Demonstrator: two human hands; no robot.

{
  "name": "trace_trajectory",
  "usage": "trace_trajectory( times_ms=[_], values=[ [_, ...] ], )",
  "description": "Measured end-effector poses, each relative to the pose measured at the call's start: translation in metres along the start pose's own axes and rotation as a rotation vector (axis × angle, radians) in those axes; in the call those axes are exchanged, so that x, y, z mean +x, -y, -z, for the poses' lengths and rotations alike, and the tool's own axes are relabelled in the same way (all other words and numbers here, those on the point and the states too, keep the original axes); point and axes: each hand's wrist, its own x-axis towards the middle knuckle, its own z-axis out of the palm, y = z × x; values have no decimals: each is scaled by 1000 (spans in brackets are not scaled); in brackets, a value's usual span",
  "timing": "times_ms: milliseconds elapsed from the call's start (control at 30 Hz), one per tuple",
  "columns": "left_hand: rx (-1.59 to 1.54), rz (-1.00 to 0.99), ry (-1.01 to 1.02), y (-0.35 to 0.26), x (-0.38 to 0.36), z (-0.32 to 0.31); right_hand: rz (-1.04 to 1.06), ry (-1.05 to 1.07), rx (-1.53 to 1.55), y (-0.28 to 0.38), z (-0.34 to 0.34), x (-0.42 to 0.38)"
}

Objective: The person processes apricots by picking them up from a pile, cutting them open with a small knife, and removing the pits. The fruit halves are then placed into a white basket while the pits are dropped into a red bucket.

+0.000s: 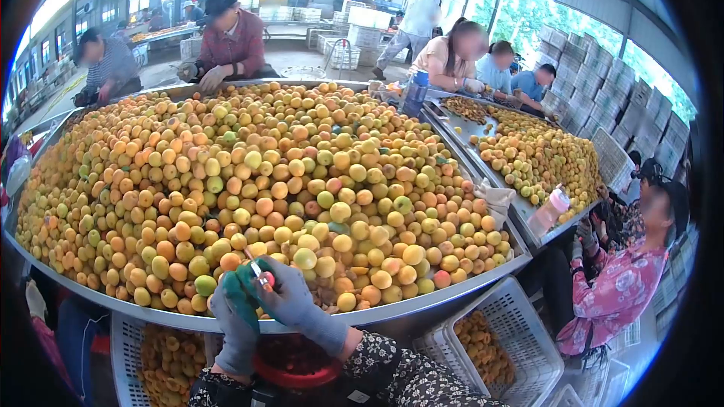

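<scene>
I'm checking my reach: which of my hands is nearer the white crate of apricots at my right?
Your right: that hand is left of the crate; your left hand is farther left, beyond it.

yellow-orange fruit (pixel 341 212), red basin (pixel 297 374)
</scene>
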Motion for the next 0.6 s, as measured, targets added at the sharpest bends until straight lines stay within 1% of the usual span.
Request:
trace_trajectory(
  times_ms=[33,67,100,133,167,200,233,267,300,333,367,400,433,467,500,533,567,600],
  values=[
    [-3,32,-2,7,0,5,-49,91,-33,4,4,1],
    [-3,64,-5,11,2,9,-44,85,-36,6,4,1],
    [445,-198,19,10,4,12,8,94,-44,7,2,0],
    [445,-198,26,15,6,14,56,106,-52,8,2,-1],
    [474,-292,47,22,7,16,31,159,-62,7,4,0],
    [500,-384,67,26,7,17,25,155,-62,7,4,-1],
    [498,-381,71,25,4,17,76,145,-58,7,3,0],
    [144,-108,79,21,2,17,128,134,-53,7,3,0],
    [-207,166,85,18,0,18,125,130,-53,6,4,1],
    [-207,170,86,28,0,18,191,168,-167,4,6,2],
    [-294,187,31,46,-1,19,256,209,-282,2,7,2],
    [-380,206,-25,59,-2,24,250,212,-281,4,6,2],
    [-322,271,143,62,4,42,249,243,-346,8,5,1],
    [-318,274,143,63,4,44,248,271,-408,10,4,1],
    [186,-99,237,57,6,45,314,257,-419,4,2,1],
    [694,-470,313,47,8,47,313,264,-409,8,5,2],
    [1080,-837,333,15,13,41,393,222,-404,16,10,5],
    [761,-664,248,39,11,48,467,198,-371,21,12,6]
  ],
)
